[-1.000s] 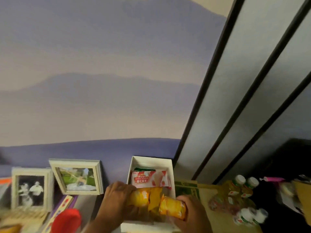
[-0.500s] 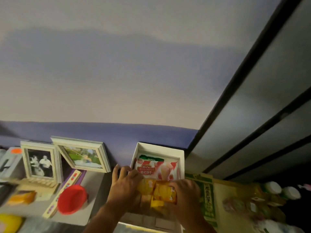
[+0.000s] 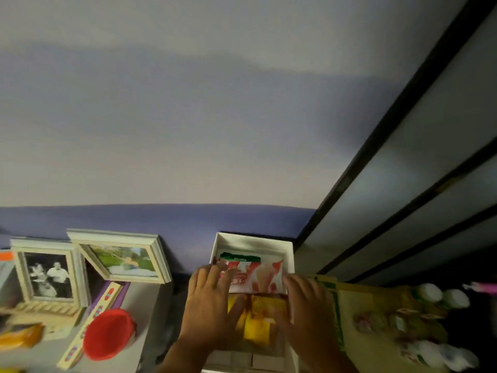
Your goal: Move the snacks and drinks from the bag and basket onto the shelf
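Two hands are working inside a white box (image 3: 289, 254) that's sitting on the shelf (image 3: 150, 305) against the purple wall. The left hand (image 3: 208, 300) is lying palm down with its fingers spread loosely, fingertips overlapping the near edge of a red-and-white wafer pack (image 3: 258, 274) at the back of the box, and its thumb side is pressing against the yellow snack packs (image 3: 256, 321) in the middle. The right hand (image 3: 306, 305) is coming in from the other side, also flat and mostly open, fingers resting along the right edge of those yellow packs, so both hands are kind of flanking them rather than gripping; honestly I can't tell if either one is actually pinching anything. Just right of the box, a green-printed carton (image 3: 334, 313) is lying flat, and past that a cluster of drink bottles (image 3: 430, 316) with white caps is sitting in shadow, pretty blurry. Over on the left, two picture frames (image 3: 118, 257) are leaning at the wall, one black-and-white photo and one greenish one tilted against it. In front of them a red bowl (image 3: 109, 333) is sitting beside a long pale strip (image 3: 91, 323) with coloured dots, and something orange (image 3: 21, 336) is poking in at the far left edge, too smeared to identify.
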